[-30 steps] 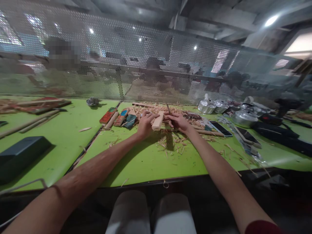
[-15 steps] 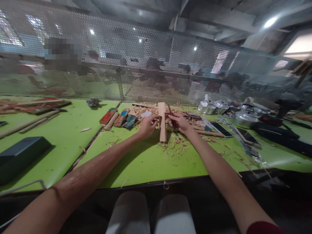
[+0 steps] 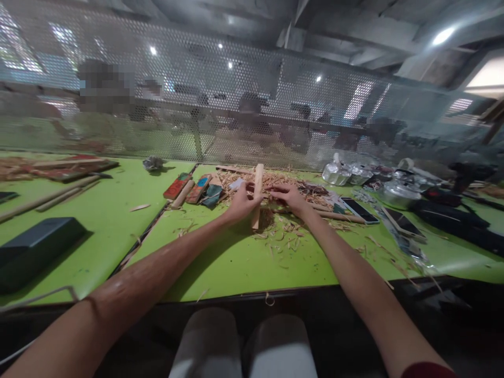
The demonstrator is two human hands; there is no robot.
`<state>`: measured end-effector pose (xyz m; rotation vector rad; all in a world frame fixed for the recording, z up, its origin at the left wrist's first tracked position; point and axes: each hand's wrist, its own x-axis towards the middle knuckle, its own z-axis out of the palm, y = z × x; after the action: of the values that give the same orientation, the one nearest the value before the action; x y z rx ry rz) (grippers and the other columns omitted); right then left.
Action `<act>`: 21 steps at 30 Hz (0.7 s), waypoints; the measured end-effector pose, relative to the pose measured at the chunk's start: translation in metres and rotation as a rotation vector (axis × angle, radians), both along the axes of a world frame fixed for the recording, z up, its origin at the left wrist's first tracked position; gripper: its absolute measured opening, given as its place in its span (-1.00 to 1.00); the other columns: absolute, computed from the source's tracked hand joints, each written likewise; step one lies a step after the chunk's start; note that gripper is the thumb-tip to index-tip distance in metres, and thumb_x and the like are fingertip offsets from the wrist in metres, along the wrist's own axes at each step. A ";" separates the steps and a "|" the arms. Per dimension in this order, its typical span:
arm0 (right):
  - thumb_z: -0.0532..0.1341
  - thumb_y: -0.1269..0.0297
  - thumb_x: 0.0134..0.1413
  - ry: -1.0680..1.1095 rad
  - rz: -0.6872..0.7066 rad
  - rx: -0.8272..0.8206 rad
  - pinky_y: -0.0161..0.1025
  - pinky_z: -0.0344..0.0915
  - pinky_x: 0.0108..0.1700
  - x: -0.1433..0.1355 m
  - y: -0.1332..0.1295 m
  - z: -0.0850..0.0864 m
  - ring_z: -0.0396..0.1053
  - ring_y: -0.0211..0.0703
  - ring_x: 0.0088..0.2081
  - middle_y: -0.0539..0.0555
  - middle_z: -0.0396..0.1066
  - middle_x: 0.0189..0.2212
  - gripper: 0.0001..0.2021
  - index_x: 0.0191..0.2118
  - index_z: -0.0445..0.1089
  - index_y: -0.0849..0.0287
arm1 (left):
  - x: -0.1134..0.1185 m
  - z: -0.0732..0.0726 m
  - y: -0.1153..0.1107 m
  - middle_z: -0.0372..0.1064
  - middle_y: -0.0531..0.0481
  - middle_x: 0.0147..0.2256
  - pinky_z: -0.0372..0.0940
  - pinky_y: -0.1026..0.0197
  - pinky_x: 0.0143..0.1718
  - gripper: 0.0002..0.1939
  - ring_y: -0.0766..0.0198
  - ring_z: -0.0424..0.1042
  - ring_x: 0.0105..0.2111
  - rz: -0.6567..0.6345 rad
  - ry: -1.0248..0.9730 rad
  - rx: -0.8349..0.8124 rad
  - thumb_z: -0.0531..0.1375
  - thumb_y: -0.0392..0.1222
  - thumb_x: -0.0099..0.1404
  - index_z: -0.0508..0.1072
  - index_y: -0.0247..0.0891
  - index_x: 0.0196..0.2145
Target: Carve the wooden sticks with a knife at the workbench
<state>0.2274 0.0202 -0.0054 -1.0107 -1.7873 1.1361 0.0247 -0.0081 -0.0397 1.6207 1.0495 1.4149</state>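
I had the left hand closed on a pale wooden piece, thumb and fingers pinching it around the middle. The piece stood out lengthwise in front of me, above the green table, at the near edge of the heaped wood shavings. The right hand was just beside it, fingers bent; I could not tell whether they gripped anything. A round wooden rod ran out from near that hand toward a phone. Left of the shavings I saw a red block, a short round stick, a blue-marked block and a dark green scrap. Farther right sat shiny silvery objects, and behind everything rose a perforated screen.
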 end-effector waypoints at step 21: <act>0.28 0.40 0.12 -0.451 -0.044 0.319 -0.18 0.38 -0.01 -0.007 -0.002 -0.002 0.51 -0.08 -0.17 0.11 0.63 -0.19 -0.72 -0.09 0.69 0.15 | -0.005 0.012 -0.002 0.41 0.02 -0.43 0.26 0.32 -0.55 -0.73 0.38 0.31 -0.54 -0.283 -0.219 -0.340 0.29 -0.37 -0.03 0.47 -0.28 -0.29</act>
<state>0.2205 0.0180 -0.0077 -1.1636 -2.1980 0.5929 0.0200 -0.0098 -0.0274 1.2781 0.8420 1.1265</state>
